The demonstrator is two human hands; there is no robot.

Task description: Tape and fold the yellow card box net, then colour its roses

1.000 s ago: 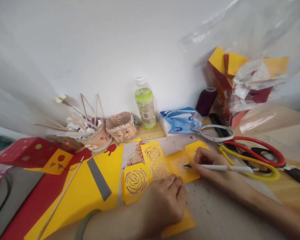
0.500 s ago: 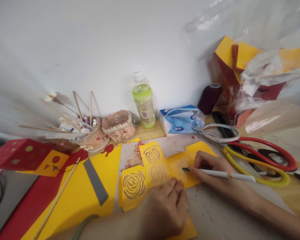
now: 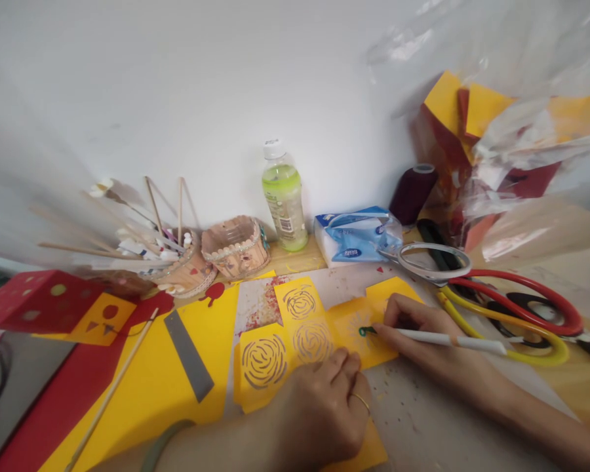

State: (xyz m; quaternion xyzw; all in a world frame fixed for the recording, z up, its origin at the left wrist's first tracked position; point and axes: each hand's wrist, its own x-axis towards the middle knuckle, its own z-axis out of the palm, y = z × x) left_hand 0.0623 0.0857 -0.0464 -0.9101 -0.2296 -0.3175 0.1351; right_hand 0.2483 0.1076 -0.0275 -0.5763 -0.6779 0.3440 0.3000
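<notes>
My left hand [image 3: 324, 406], fingers curled together, presses on a yellow paper piece [image 3: 263, 393] with swirl cut-outs, holding it against the table. A ring is on one finger. My right hand [image 3: 417, 334] is closed round a slim white pen-like tool [image 3: 447, 339] with a dark green tip. That tip touches the yellow panel at a sunburst-shaped cut-out [image 3: 356, 321], where a small green ring shows. Part of the paper is hidden beneath my left hand.
Large scissors [image 3: 526, 282], a tissue pack [image 3: 356, 239] and a dark thread spool [image 3: 413, 195] lie on the right. Behind are a drink bottle [image 3: 285, 210] and a small basket [image 3: 236, 252]. Left are a red box [image 3: 39, 298], a grey strip [image 3: 189, 357] and a wooden stick [image 3: 111, 393].
The tool's tip has shifted slightly, and a green ring now shows at the sunburst cut-out. My left hand stays in place on the paper.
</notes>
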